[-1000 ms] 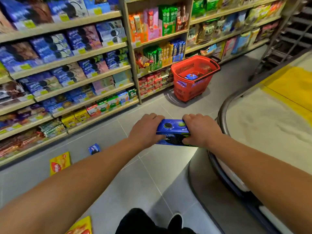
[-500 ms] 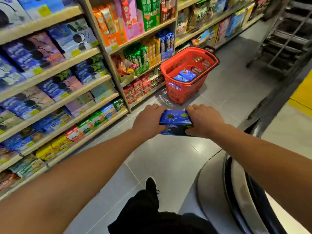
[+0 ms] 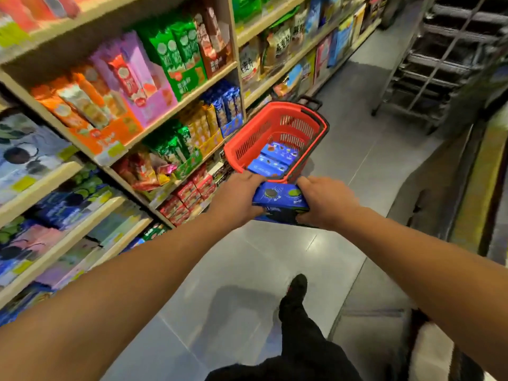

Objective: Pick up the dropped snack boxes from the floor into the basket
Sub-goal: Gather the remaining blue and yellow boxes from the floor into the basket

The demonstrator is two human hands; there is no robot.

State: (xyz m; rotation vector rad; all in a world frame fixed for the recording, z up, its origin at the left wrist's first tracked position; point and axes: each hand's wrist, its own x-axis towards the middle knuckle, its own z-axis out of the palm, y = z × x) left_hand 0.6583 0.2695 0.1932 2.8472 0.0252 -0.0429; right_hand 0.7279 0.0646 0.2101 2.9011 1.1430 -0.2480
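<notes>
The left hand (image 3: 236,199) and right hand (image 3: 324,202) grip a blue snack box (image 3: 280,200) at its ends, just before the red basket (image 3: 239,149). The step is carrying; next, lower it inside onto the boxes there.

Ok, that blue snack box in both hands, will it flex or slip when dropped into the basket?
The blue snack box probably stays stiff: its edges look straight between the left hand and right hand. Its glossy face may be slippery. It should land flat on the boxes already in the red basket.
</notes>
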